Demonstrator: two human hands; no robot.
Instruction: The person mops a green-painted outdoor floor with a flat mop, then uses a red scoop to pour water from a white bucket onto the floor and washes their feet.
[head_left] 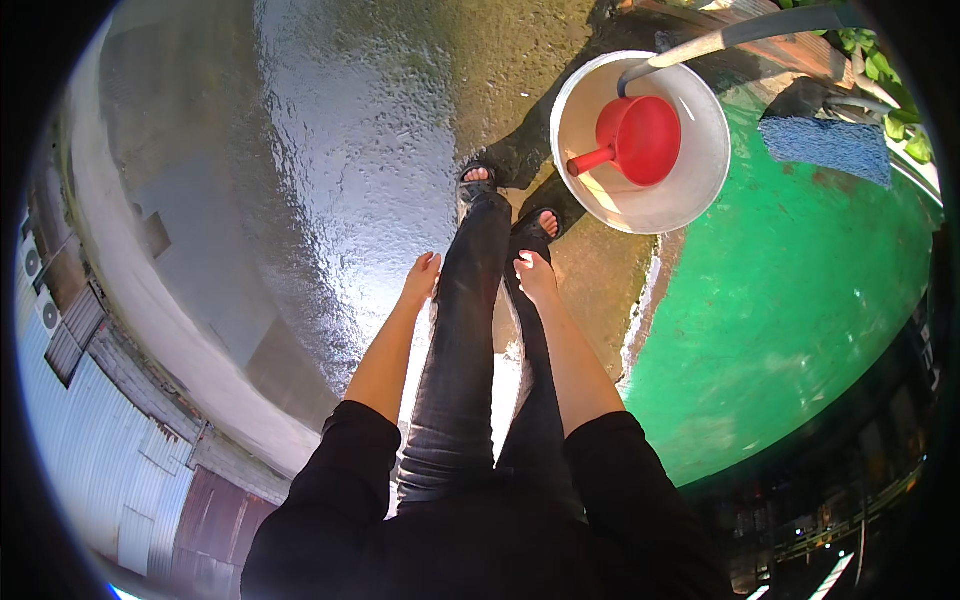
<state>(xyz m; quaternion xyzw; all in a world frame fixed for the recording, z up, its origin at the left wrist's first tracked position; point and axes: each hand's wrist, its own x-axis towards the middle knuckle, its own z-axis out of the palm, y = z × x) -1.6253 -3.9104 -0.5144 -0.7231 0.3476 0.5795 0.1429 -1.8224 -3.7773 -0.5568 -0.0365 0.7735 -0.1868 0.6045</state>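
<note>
Both of my hands hang beside my black trousers with nothing visible in them. My left hand (422, 276) is next to the left leg, its fingers loosely bent and partly apart. By the right leg, my right hand (534, 272) also has its fingers loosely curled, partly turned out of sight. Ahead to the right stands a large white bucket (708, 190), apart from both hands. A red dipper (647, 140) with a short handle lies inside it. A grey hose or pipe (730, 38) reaches over the bucket's far rim, its bent end beside the dipper.
Wet, shiny concrete (350, 130) spreads ahead and to the left. A green painted surface (780, 320) lies to the right. Beyond it are a blue shaggy mat (828, 146) and green leaves (885, 75). A pale low ledge (165, 290) curves along the left.
</note>
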